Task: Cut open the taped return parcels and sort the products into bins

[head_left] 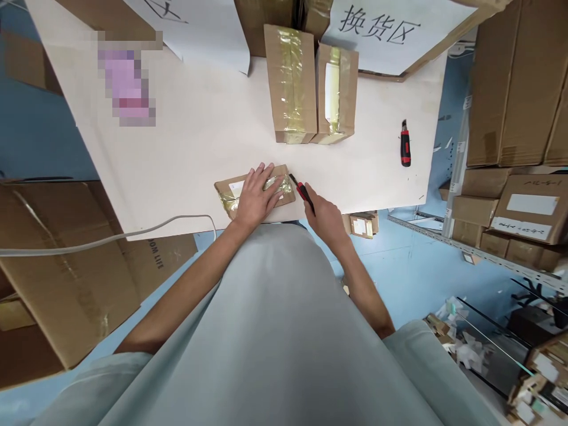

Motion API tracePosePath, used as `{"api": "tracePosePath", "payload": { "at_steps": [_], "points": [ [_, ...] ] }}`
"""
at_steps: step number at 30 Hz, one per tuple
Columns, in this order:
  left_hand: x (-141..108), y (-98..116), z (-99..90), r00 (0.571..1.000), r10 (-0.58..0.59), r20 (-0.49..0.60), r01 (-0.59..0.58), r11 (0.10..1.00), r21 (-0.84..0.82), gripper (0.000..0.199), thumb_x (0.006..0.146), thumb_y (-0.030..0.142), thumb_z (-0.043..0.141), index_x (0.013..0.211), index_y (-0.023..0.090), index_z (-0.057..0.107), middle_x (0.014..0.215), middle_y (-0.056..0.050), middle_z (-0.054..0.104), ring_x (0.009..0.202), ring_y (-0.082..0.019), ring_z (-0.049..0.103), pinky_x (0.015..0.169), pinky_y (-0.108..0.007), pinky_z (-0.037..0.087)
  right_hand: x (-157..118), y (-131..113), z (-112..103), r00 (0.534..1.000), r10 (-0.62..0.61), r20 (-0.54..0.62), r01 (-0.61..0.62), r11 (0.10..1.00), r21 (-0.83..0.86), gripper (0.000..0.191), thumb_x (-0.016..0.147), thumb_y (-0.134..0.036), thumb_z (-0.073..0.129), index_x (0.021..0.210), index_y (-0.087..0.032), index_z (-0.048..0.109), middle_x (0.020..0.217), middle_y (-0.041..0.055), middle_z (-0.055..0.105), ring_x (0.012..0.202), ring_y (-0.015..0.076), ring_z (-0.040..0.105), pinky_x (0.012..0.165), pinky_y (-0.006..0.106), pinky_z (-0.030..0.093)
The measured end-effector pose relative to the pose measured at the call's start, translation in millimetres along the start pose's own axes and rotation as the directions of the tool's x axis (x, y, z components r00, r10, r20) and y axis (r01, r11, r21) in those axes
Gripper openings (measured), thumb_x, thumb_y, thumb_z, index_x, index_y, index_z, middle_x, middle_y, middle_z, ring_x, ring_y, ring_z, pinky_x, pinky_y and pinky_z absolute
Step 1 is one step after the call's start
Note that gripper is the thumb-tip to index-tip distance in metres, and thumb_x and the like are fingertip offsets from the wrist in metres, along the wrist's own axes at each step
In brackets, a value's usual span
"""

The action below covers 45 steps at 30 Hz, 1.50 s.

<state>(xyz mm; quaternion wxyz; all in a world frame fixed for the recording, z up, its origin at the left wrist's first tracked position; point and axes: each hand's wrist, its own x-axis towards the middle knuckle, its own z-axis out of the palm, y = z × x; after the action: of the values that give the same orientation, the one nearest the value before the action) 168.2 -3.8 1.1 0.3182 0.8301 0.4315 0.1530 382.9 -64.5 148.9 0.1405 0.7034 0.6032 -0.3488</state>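
Note:
A small flat cardboard box [226, 188], wrapped in clear yellowish tape with a white label, lies at the table's front edge. My left hand [255, 198] rests flat on top of it, fingers spread toward the far side. In my right hand [323, 216] is a red and black box cutter [305, 194], gripped by its handle. Its blade tip points at the right end of the box, close to the taped edge; whether it touches, I cannot tell.
Two taped cardboard boxes [293, 89] stand at the back middle of the white table [199, 130]. A second box cutter [405, 145] lies at the right. A white cable [168, 222] crosses the front left edge. Shelves with cartons [526, 207] stand to the right.

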Motion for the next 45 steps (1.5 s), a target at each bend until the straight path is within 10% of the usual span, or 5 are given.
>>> {"api": "tracePosePath", "payload": {
  "at_steps": [17,45],
  "points": [
    [-1,3,5.7,0.998,0.004,-0.068,-0.01,0.997,-0.079,0.049,0.118,0.05,0.039,0.156,0.031,0.063,0.177,-0.012,0.05,0.171,-0.034,0.036,0.14,-0.069,0.026,-8,-79,25,0.955,0.297,-0.008,-0.296,0.952,-0.076,0.076,0.115,-0.013,0.038,0.184,-0.025,0.01,0.119,0.0147,0.074,0.105,0.0263,0.079,0.09,0.035,0.061],
    [2,4,8.8,0.998,-0.026,-0.051,0.018,0.989,-0.144,0.056,0.115,0.059,0.041,0.16,0.032,0.059,0.179,-0.012,0.047,0.172,-0.039,0.031,0.141,-0.074,0.018,-16,-82,-2,0.948,0.293,0.123,-0.275,0.95,-0.147,0.07,0.111,-0.006,0.046,0.179,-0.011,0.03,0.121,0.0232,0.08,0.115,0.0281,0.08,0.091,0.034,0.063]
  ]
}}
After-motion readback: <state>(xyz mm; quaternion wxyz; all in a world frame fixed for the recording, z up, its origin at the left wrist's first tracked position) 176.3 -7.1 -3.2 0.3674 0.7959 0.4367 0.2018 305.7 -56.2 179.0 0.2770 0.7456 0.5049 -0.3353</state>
